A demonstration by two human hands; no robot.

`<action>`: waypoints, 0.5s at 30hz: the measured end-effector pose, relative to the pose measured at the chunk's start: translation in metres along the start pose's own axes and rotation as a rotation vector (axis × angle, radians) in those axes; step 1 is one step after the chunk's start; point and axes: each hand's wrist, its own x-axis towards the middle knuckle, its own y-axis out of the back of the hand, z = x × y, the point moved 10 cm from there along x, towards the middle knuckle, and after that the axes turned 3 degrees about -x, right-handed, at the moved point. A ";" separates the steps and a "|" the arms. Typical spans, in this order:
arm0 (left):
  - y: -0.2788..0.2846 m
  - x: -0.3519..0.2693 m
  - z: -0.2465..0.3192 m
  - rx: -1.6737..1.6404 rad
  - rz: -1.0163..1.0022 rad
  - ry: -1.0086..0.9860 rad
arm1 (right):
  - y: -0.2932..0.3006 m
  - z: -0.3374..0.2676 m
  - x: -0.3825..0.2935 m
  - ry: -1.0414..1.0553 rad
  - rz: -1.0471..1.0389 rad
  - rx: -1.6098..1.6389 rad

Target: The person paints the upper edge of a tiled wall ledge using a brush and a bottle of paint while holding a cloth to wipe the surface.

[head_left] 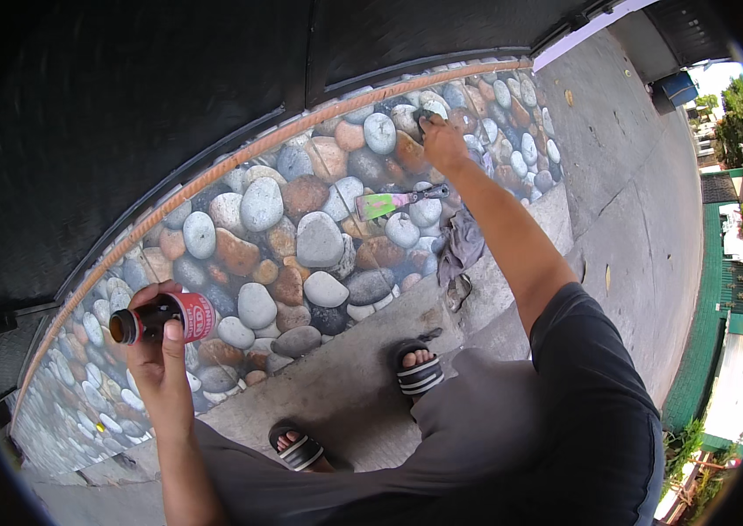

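My left hand (161, 355) holds a small dark brown glass bottle (164, 318) with a red label that bears writing; the bottle's mouth is uncapped and points left. My right hand (442, 139) reaches out to the pebble-patterned floor tiles (319, 239), its fingers on a small dark thing (425, 118) that they partly hide; what it is I cannot tell. A scraper (384, 204) with a green and pink stained blade and a dark handle lies on the tiles below that hand. Beside my right forearm a crumpled grey cloth (461, 244) lies at the tiles' edge.
A black metal gate (167, 85) stands along the far side, with an orange-brown edging strip (233, 161) before it. Bare concrete (358, 368) lies under my sandalled feet, and grey pavement (634, 171) runs to the right. A blue container (674, 89) stands at upper right.
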 end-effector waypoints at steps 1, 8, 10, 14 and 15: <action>0.007 0.000 0.000 0.059 -0.037 -0.037 | 0.006 -0.007 -0.010 -0.009 0.003 -0.045; 0.048 -0.011 -0.025 0.116 -0.017 0.050 | 0.000 0.048 -0.001 -0.194 0.020 -0.226; 0.051 -0.016 -0.023 0.134 -0.008 0.049 | -0.009 0.057 0.014 -0.245 -0.050 -0.081; 0.032 -0.027 -0.008 0.199 -0.029 0.052 | 0.007 -0.014 -0.006 0.033 0.139 0.052; 0.025 -0.027 -0.008 0.205 -0.042 0.064 | 0.013 -0.016 -0.015 0.090 0.212 0.103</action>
